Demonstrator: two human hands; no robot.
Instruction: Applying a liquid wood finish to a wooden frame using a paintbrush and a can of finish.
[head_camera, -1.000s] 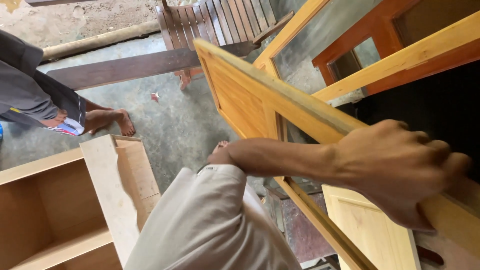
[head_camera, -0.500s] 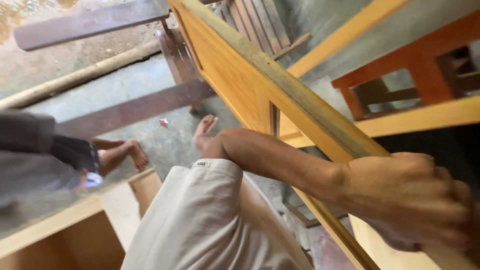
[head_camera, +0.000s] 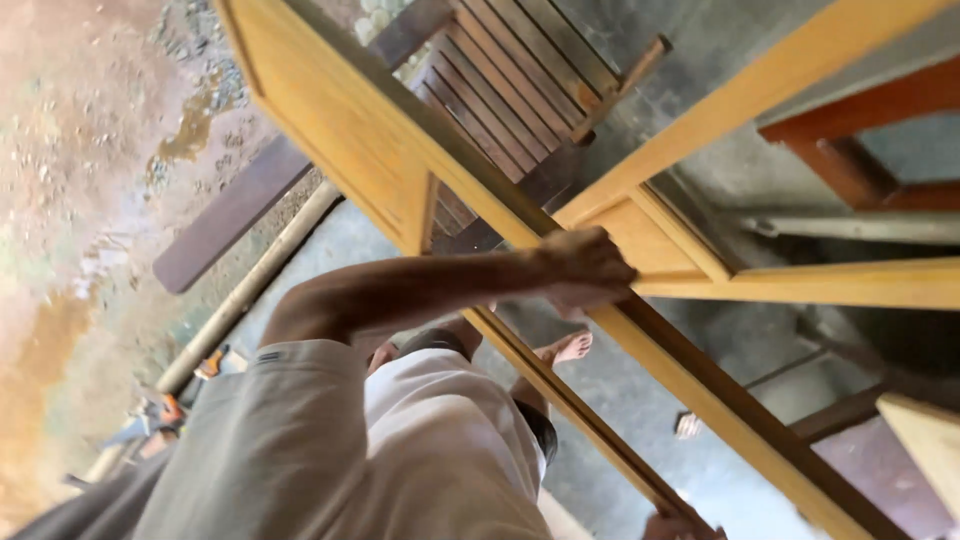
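The left hand (head_camera: 585, 268) closes its fingers around the door frame's (head_camera: 340, 120) edge; the right hand (head_camera: 680, 523) grips lower down. The tilted frame could slip onto the bare foot (head_camera: 565, 350).

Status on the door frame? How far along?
Done: door frame assembled, yellow, one panel fitted. In hand: left hand grips its rail, right hand at its lower edge, frame tilted off the floor. Left: other bays open, frame not set down.

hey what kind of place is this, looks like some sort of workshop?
Probably an open-air carpentry yard: a hand grips a bare wooden door frame, a slatted wooden chair lies nearby, and planks rest on wet concrete.
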